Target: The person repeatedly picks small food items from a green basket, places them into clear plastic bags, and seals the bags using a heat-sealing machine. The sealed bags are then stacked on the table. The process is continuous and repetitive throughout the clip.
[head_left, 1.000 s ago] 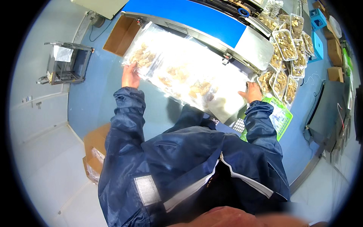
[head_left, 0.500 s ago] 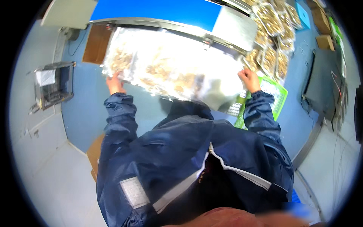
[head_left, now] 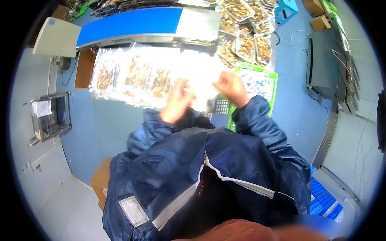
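Over the bright, glaring right part of the work surface, my left hand [head_left: 178,101] is slightly blurred, its thumb and fingers apart with nothing visible between them. My right hand [head_left: 232,88] is closed, fingertips bent in towards the left hand; whatever it may pinch is lost in the glare. Left of my hands, several clear plastic bags [head_left: 138,72] with brown, dried-looking pieces lie side by side. Just right of my right hand sits a bright green basket [head_left: 275,82] holding small white-and-blue packets [head_left: 257,82].
Behind the bags runs a blue conveyor belt [head_left: 132,25] with a metal plate [head_left: 199,24] at its right end. Several clear trays [head_left: 245,47] of brown pieces are piled at the far right. A cardboard box [head_left: 84,68] stands at the left, and a blue stool [head_left: 286,10] beyond the trays.
My left hand has left the left end of the bags and come right, near my right hand. The whole view has shifted, with the bags and basket now further left.
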`<state>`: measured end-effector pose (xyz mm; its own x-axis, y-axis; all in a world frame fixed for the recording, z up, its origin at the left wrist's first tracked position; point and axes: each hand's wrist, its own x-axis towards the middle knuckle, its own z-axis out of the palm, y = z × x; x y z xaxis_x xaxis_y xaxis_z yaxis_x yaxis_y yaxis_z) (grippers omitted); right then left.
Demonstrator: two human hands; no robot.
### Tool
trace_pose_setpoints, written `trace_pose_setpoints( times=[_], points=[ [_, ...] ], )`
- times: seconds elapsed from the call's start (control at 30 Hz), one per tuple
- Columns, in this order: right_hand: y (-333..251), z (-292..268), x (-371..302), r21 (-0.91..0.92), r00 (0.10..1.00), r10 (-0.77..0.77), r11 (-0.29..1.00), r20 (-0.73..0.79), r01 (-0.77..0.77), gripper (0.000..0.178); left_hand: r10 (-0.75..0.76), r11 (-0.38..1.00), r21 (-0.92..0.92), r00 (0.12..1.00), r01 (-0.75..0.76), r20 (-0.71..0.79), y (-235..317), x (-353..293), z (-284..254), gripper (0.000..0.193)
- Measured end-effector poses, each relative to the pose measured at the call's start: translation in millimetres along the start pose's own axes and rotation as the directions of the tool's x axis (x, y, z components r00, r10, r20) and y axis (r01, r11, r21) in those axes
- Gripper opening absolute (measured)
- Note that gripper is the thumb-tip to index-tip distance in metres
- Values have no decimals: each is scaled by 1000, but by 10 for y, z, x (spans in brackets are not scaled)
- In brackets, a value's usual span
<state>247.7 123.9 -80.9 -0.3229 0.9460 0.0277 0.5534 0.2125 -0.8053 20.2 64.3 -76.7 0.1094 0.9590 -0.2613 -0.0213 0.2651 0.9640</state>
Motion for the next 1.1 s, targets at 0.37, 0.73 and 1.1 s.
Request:
trace_pose_setpoints(
  times=[0.37, 0.73, 1.1],
  points=[
    [-555, -207, -519, 92, 926, -76, 989, -369, 118, 9, -5, 989, -142, 976, -27, -218, 264, 105, 1027, 38],
    [-250, -208, -278, 491, 957, 272, 823, 100, -285, 15, -154, 987, -49, 986, 152, -56, 78, 223, 649, 32],
    [11, -326, 377, 452, 695, -86, 815, 714, -363, 21, -534, 632, -431, 765, 644, 359, -38, 404, 160, 38]
  ],
)
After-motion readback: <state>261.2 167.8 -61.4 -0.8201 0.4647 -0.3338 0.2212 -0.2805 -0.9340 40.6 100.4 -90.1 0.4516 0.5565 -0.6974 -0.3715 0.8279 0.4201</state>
